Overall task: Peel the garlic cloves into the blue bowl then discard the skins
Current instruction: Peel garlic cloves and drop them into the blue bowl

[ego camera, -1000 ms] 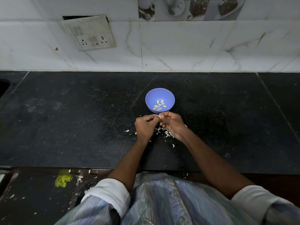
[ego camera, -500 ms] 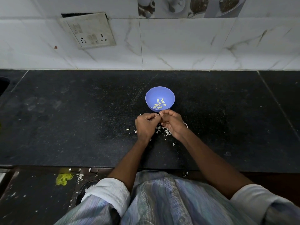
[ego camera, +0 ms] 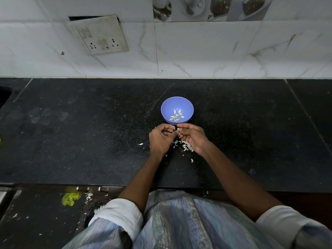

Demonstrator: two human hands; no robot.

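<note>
1. Blue bowl (ego camera: 177,110): sitting on the black bench (ego camera: 89,133), holding peeled cloves (ego camera: 176,116).
2. Left hand (ego camera: 160,139), right hand (ego camera: 194,137): at the bowl's 6 o'clock, curled fingers pinching one garlic clove (ego camera: 178,129).
3. Skins (ego camera: 181,146): lying beneath the hands.

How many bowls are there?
1. The blue bowl sits on the black counter, just beyond both hands, with peeled garlic pieces inside.

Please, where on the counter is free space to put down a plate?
Bare counter lies left of the blue bowl, and right of it toward the seam. It is crowded under the left hand and right hand, where garlic skins lie.
</note>
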